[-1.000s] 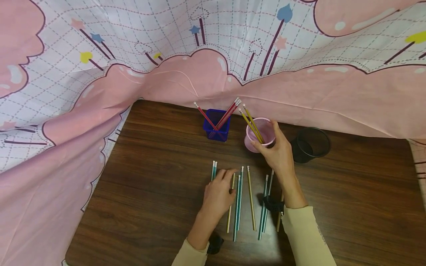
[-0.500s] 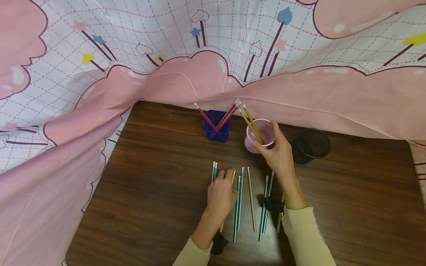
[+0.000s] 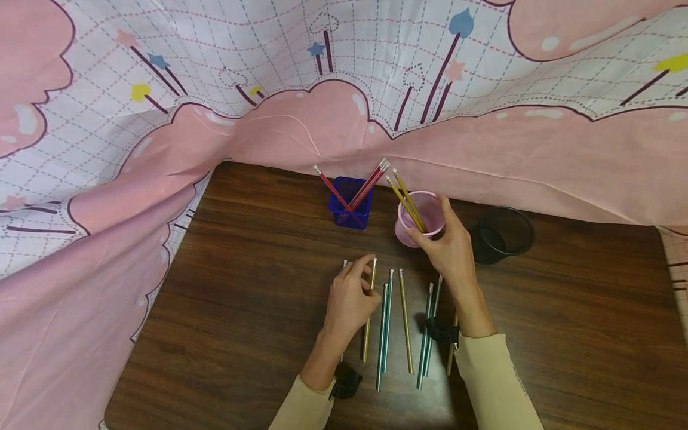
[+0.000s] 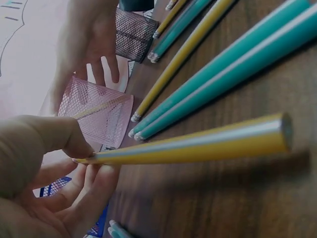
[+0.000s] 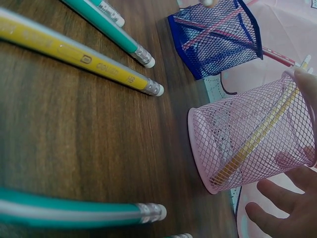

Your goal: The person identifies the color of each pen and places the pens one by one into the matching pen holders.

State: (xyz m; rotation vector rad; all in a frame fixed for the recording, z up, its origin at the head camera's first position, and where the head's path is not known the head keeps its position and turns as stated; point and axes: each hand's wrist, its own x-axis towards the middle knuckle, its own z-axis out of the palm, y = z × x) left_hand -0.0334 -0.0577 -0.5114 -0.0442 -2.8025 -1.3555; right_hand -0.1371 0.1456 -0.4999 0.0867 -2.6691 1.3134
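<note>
Your left hand (image 3: 350,298) pinched a yellow pencil (image 4: 198,148) between thumb and fingers near its eraser end; the left wrist view showed the shaft above the wooden table (image 3: 242,286), with its shadow beneath. The pinched pencil was at the inner side of your left hand, nearer to you than the pink mesh cup (image 5: 213,134) and well apart from your right hand (image 3: 453,248). Your right hand grasped that cup by its rim. Inside the cup, two yellow pencils (image 3: 404,203) leaned toward the blue mesh holder (image 3: 352,221), which contained red pencils (image 3: 333,189) and stood to the cup's left. A black mesh cup (image 3: 489,251) stood to the right, beside your right hand. Just right of the pinched pencil lay two teal pencils (image 3: 383,328), then a single loose yellow pencil (image 3: 406,322). Further teal pencils (image 3: 424,340) lay partly beneath your right wrist.
</note>
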